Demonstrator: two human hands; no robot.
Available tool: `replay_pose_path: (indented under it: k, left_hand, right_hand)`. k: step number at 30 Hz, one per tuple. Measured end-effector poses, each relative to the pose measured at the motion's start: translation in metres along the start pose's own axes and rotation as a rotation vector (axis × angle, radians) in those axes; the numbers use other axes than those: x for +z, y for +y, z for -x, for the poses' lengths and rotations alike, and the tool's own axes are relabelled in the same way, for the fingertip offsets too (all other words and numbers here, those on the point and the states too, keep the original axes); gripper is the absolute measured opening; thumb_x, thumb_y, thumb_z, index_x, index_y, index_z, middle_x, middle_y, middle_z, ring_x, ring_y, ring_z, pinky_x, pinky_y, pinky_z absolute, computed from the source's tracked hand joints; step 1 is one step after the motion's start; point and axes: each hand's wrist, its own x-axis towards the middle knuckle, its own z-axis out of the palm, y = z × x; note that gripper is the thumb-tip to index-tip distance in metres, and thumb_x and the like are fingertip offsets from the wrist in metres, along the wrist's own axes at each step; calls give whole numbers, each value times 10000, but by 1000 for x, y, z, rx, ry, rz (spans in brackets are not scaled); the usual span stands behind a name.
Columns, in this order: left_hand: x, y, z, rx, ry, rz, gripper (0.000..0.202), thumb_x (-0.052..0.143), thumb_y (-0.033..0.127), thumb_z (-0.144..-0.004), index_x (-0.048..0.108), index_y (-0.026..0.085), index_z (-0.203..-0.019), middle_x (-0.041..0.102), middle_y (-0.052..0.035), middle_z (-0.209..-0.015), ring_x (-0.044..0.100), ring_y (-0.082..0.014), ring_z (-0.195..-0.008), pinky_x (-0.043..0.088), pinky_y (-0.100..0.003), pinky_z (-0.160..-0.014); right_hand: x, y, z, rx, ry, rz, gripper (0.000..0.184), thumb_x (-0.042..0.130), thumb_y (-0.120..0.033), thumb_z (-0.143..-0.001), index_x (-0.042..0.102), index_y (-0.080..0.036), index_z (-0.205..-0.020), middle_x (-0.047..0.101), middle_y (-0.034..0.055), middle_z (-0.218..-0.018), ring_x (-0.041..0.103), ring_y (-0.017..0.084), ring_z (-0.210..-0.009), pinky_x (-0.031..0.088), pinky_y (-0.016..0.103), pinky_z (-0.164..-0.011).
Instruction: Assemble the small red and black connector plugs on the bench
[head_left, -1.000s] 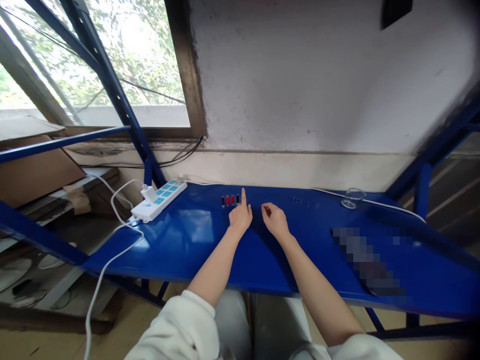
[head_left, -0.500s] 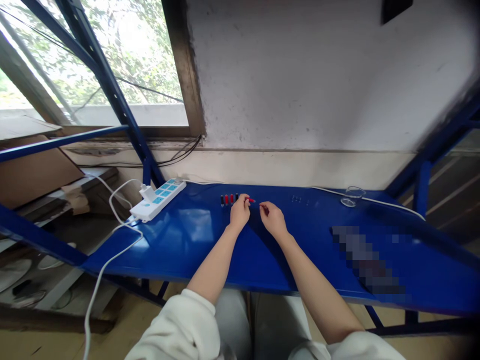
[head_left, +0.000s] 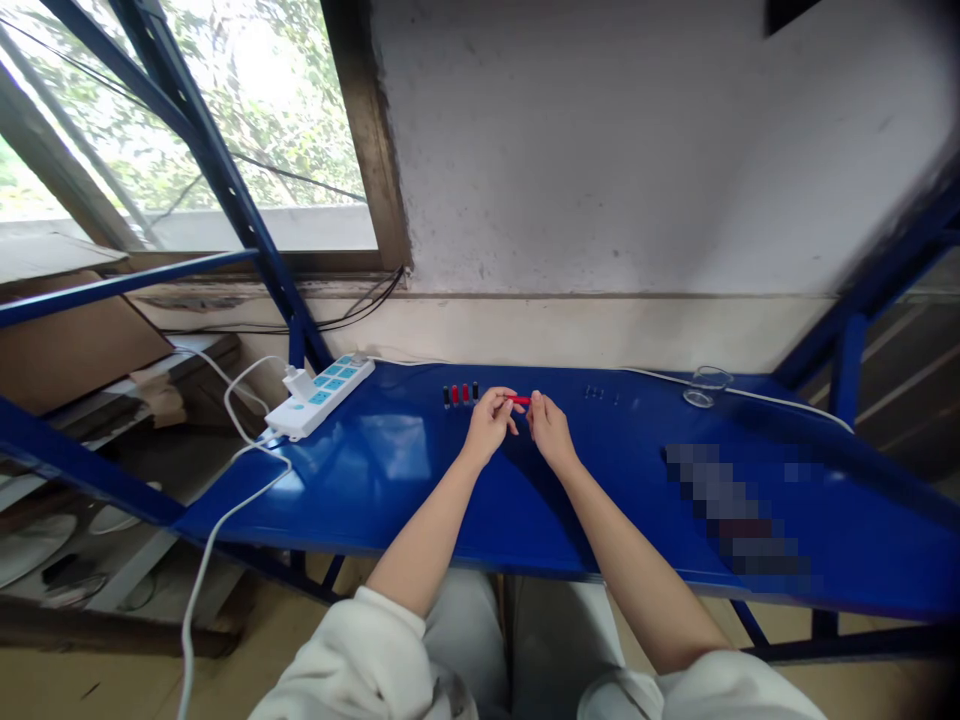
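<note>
Above the blue table, my left hand point(head_left: 490, 422) pinches one end of a small red plug-like cylinder point(head_left: 519, 400), its other fingers partly spread. My right hand point(head_left: 549, 428) closes thumb and finger on the cylinder's right end, where any smaller part is hidden. Just left of my left hand, several similar red and black cylinders point(head_left: 455, 395) with pale lower ends stand in a row. Tiny metallic-looking pieces point(head_left: 595, 393) lie on the table to the right of my right hand, too small to name.
A white power strip point(head_left: 319, 398) with a plugged-in cord sits at the left of the blue table point(head_left: 390, 500). At the back right is a clear round container point(head_left: 699, 397) beside a white cable point(head_left: 795, 407). A pixelated dark object point(head_left: 731, 515) lies at right.
My right hand has come left to meet the red cylinder, which is now held between both hands. My left hand has shifted slightly right, uncovering more of the row.
</note>
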Motion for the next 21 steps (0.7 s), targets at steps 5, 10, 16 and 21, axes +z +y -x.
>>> replay_pose_path:
  k: [5,10,16,21]
  left_hand:
    - [0,3,2,-44,8,-7,283,464,396,-815,475,154,-961,619,-32,-788,507,-43,-405,377,-171,-416]
    - [0,3,2,-48,64,-20,303,456,426,-813,499,141,-908,613,-14,-690,500,-54,-360,352,-172,-382]
    - [-1,6,1,-79,184,-14,343,452,468,-805,503,132,-848,618,-20,-665,484,-53,-335,332,-174,-365]
    - [-3,9,-1,-112,296,12,366,421,493,-814,489,133,-802,609,-20,-653,466,-43,-340,314,-170,-361]
  right_hand:
    - [1,2,0,-5,14,-27,444,272,-559,-841,412,-210,-605,475,-8,-511,453,123,-481,353,242,-482]
    - [0,-1,0,-3,9,-41,437,296,-552,-839,418,-208,-597,451,-20,-491,435,116,-471,345,238,-484]
    - [0,-5,1,3,27,-94,436,326,-543,-833,410,-202,-576,450,-25,-495,418,102,-462,346,232,-482]
    - [-3,-5,0,38,115,-135,459,321,-561,-826,421,-200,-560,432,-24,-473,403,102,-445,341,237,-466]
